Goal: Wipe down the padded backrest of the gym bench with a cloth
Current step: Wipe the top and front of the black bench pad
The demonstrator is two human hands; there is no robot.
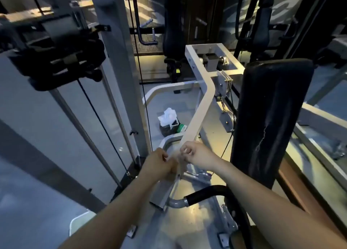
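Left hand point(159, 162) and right hand point(195, 154) meet at lower centre, both pinching a blurry pale cloth point(179, 167). Black backrest point(272, 117) sits off right, untouched.

Floor point(165, 104): grey and smooth. Standing on it I log the white machine frame point(199, 117) and the bench point(270, 117), with metal foot plates point(131, 231) flat on the floor near the bottom of view. Lying on it, inside the frame's curved base bar point(169, 87): a white plastic bag point(169, 117) with dark contents, and a green item point(181, 127) against its right side. I cannot identify the green item.
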